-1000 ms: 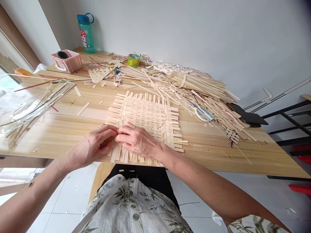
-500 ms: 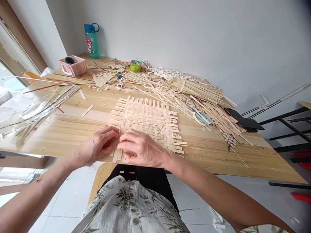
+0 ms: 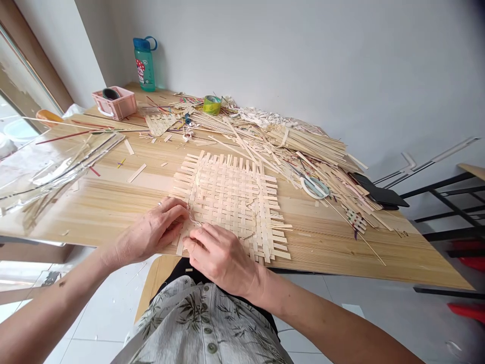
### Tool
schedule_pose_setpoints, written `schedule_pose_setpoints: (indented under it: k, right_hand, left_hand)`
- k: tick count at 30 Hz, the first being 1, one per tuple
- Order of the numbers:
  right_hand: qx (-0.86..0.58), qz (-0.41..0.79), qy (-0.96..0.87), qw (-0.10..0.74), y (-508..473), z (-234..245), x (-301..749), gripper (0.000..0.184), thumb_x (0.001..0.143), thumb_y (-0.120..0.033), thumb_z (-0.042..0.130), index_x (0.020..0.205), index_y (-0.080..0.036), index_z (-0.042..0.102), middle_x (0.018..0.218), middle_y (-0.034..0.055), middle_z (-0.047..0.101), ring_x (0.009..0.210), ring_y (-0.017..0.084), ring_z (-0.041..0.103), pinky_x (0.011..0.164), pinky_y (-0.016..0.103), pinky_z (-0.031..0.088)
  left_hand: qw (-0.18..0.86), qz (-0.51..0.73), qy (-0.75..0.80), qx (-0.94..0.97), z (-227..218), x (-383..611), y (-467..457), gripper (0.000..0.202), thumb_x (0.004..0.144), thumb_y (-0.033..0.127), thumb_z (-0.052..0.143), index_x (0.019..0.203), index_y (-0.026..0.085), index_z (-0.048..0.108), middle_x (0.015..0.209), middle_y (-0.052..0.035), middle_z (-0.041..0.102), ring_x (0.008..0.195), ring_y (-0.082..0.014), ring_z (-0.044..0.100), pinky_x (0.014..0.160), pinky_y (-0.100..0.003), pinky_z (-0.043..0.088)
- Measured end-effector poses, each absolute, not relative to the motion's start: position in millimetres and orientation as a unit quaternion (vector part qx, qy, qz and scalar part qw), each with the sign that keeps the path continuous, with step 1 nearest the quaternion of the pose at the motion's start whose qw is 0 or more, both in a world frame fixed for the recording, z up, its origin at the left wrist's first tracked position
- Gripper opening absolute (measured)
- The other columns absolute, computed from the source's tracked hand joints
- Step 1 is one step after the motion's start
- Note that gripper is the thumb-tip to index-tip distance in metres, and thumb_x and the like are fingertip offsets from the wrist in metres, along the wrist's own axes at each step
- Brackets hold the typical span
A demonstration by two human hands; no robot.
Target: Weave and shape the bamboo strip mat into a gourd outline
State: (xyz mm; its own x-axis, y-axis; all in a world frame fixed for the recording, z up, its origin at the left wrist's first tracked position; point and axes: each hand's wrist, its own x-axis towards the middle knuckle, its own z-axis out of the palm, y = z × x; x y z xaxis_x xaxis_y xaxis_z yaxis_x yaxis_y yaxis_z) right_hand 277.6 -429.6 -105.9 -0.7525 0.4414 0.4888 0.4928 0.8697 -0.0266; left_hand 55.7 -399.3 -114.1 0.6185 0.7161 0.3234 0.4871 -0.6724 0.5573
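Note:
A square mat woven of pale bamboo strips point(image 3: 231, 194) lies flat on the wooden table point(image 3: 113, 197) right before me. My left hand point(image 3: 155, 230) rests on the mat's near left corner, its fingertips pinching a thin strip there. My right hand point(image 3: 222, 255) sits at the mat's near edge, fingers curled over the loose strip ends, pulling on the same thin strip. The near left part of the mat is hidden under both hands.
A heap of loose bamboo strips point(image 3: 303, 144) covers the far right of the table, with scissors point(image 3: 314, 187) and a black case point(image 3: 379, 189) by it. A green bottle point(image 3: 145, 63), a pink basket point(image 3: 114, 101), a tape roll point(image 3: 211, 104) and clear plastic wrap point(image 3: 49, 174) stand further left.
My right hand has drawn back toward me, off the mat's surface to its near edge. The left hand has stayed at the corner. The view has shifted slightly.

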Motion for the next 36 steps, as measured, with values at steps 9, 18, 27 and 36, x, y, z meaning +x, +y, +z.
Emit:
schedule_pose_setpoints:
  k: [9, 18, 27, 36]
  right_hand:
    - [-0.311, -0.028, -0.894, 0.320, -444.9, -113.4, 270.9, 0.016, 0.097, -0.004, 0.057, 0.098, -0.015, 0.069, 0.091, 0.0064, 0.073, 0.083, 0.020, 0.062, 0.073, 0.035, 0.052]
    - [-0.312, 0.022, -0.851, 0.422, -445.4, -127.5, 271.0, 0.019, 0.095, -0.001, 0.057, 0.097, -0.014, 0.069, 0.085, 0.0069, 0.072, 0.082, 0.020, 0.062, 0.072, 0.031, 0.055]
    - [-0.320, 0.023, -0.844, 0.430, -445.9, -128.5, 274.7, 0.018, 0.094, -0.003, 0.057, 0.090, -0.017, 0.069, 0.081, 0.0052, 0.072, 0.080, 0.019, 0.061, 0.071, 0.031, 0.055]
    - [-0.320, 0.049, -0.848, 0.419, -452.1, -126.9, 273.9, 0.005, 0.093, -0.012, 0.065, 0.092, -0.015, 0.068, 0.087, 0.0042, 0.070, 0.082, 0.018, 0.061, 0.075, 0.033, 0.053]
  left_hand:
    - [0.215, 0.278, 0.343, 0.871, -108.3, 59.2, -400.9, 0.014, 0.103, 0.019, 0.045, 0.103, 0.018, 0.059, 0.112, -0.0090, 0.060, 0.105, -0.0202, 0.057, 0.092, -0.032, 0.050]
    - [0.194, 0.239, 0.338, 0.889, -111.7, 58.7, -398.9, 0.007, 0.105, 0.018, 0.044, 0.106, 0.019, 0.051, 0.115, -0.0099, 0.057, 0.109, -0.0211, 0.056, 0.096, -0.034, 0.048]
    - [0.197, 0.228, 0.331, 0.894, -110.0, 56.6, -397.7, 0.008, 0.104, 0.018, 0.046, 0.108, 0.020, 0.052, 0.117, -0.0096, 0.057, 0.111, -0.0209, 0.056, 0.096, -0.033, 0.047]
    - [0.212, 0.251, 0.340, 0.881, -107.9, 57.1, -401.1, 0.010, 0.104, 0.017, 0.045, 0.108, 0.018, 0.054, 0.117, -0.0089, 0.056, 0.110, -0.0191, 0.056, 0.098, -0.031, 0.047]
